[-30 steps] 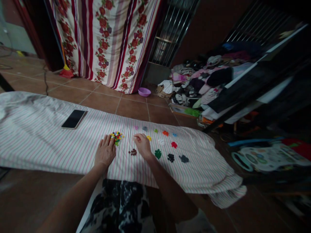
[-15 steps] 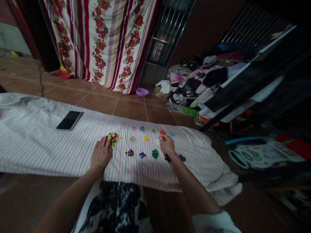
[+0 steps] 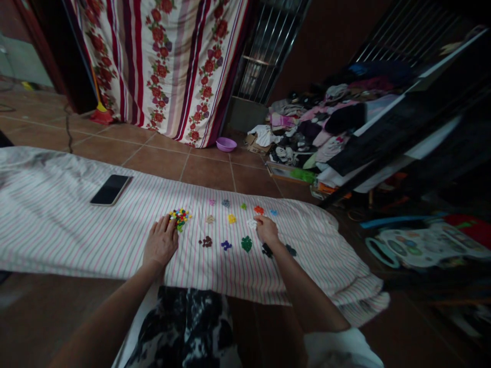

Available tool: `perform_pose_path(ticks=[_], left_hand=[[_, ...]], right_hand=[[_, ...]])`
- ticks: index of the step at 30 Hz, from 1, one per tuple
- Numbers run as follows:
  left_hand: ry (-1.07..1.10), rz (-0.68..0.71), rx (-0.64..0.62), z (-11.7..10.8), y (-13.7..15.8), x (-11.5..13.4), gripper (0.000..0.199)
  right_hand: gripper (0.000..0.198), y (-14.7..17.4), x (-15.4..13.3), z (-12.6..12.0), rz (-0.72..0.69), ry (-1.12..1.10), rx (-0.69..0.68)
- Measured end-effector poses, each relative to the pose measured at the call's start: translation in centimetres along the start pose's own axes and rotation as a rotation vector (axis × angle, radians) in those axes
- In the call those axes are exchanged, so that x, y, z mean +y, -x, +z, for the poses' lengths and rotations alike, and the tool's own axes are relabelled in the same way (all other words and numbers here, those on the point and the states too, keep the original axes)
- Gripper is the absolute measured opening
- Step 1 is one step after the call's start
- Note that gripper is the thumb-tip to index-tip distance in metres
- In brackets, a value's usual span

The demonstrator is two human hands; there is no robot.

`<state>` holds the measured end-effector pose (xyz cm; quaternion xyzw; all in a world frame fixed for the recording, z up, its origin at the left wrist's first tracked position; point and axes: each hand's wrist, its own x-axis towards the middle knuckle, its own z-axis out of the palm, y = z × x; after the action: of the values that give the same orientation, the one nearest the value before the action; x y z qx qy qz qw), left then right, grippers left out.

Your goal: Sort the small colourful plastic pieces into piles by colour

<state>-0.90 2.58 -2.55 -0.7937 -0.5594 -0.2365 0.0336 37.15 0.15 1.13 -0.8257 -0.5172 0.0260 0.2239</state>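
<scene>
My left hand (image 3: 161,240) lies flat with its fingers stretched out, fingertips against a mixed pile of small colourful pieces (image 3: 179,216). My right hand (image 3: 267,230) has its fingers pinched together at the edge of a small group of white pieces (image 3: 251,224). What the pinch holds, if anything, is too small to make out. Around it lie single-colour groups: orange pieces (image 3: 259,210), yellow pieces (image 3: 231,219), dark green pieces (image 3: 246,244) and black pieces (image 3: 267,250), the last partly covered by my right wrist. Brown pieces (image 3: 206,241) and dark blue pieces (image 3: 226,246) sit nearer the left hand.
Everything lies on a striped cloth (image 3: 76,235). A phone (image 3: 111,190) rests at its left. Beyond are a purple basin (image 3: 226,144), a floral curtain (image 3: 161,66), a broom (image 3: 102,115) and heaped clothes (image 3: 307,128). A pale toy panel (image 3: 422,243) stands at the right.
My right hand has shifted slightly down and to the right, and more of the white pieces show. My left hand stays in place. The view has turned slightly.
</scene>
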Motion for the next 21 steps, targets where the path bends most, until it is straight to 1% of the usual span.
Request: perform_pose_path(ticks=[4,7,14,18,21], left_hand=[[-0.003,0.004,-0.012,0.0,0.0,-0.1,0.046],[0.019,-0.006,-0.006,0.1,0.0,-0.1,0.046],[0.08,-0.025,0.016,0.2,-0.1,0.0,0.045],[0.088,-0.031,0.018,0.2,-0.1,0.0,0.045],[0.105,-0.021,0.013,0.3,-0.2,-0.1,0.046]], right_hand=[[0.033,0.1,-0.1,-0.2,0.04,0.01,-0.009],[0.032,0.0,-0.1,-0.2,0.021,-0.011,0.014],[0.029,-0.4,-0.8,-0.3,-0.034,-0.105,0.122],[0.032,-0.4,-2.4,-0.8,-0.118,-0.125,0.145],[0.033,0.1,-4.7,-0.8,-0.194,-0.155,0.131]])
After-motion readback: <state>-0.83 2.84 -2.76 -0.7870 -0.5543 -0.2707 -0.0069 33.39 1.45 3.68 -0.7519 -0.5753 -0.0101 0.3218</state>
